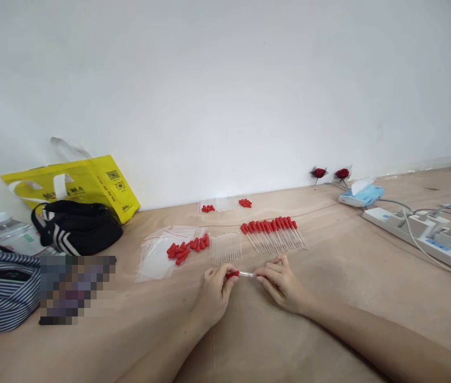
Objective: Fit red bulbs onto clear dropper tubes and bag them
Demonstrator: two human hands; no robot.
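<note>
Between thumb and fingers, my left hand [218,290] pinches a red rubber bulb [232,274]. My right hand [283,284] grips the clear glass dropper tube [247,274], whose near end meets the bulb; my fingers hide its other end. Just beyond my hands lies a row of bare clear tubes [225,247]. To its right is a row of droppers [275,234] fitted with red bulbs. Loose red bulbs [187,249] are heaped to the left, partly on clear zip bags [157,252].
Small bags with red bulbs [245,202] lie by the wall. A yellow bag [81,186], black pouch [81,229] and striped bag [5,287] stand left. Rightward are a tissue pack [363,196], power strips [428,239] with cables, and two dark red flowers [342,173].
</note>
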